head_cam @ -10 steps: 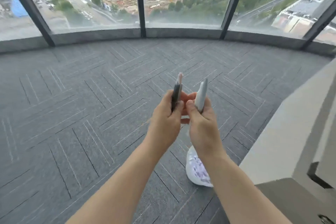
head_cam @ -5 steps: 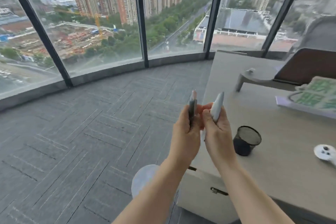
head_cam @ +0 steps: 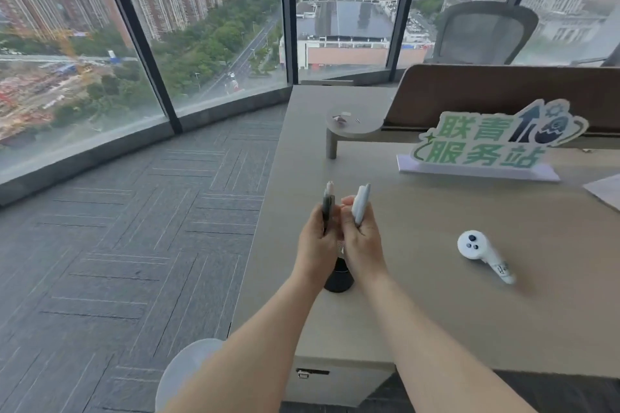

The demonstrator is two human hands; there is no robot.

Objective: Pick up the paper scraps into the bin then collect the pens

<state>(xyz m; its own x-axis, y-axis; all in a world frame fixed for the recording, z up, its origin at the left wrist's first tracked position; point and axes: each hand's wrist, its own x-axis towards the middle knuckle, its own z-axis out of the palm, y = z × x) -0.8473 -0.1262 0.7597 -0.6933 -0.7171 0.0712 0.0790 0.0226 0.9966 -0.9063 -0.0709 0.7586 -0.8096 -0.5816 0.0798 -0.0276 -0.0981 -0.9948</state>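
Counter (head_cam: 436, 295) clear of scraps and loose pens. Bin (head_cam: 183, 369) below its edge, contents hidden. Cup (head_cam: 339, 278) under both hands. Left grip (head_cam: 315, 245) closed on dark pen (head_cam: 328, 204), right grip (head_cam: 364, 245) on white pen (head_cam: 361, 204). Drop-in pending, likely last step.

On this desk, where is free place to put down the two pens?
The desk is bare between the white controller and its near edge, and between the hands and the green sign. It is crowded at the black cup, directly under the left hand and right hand.
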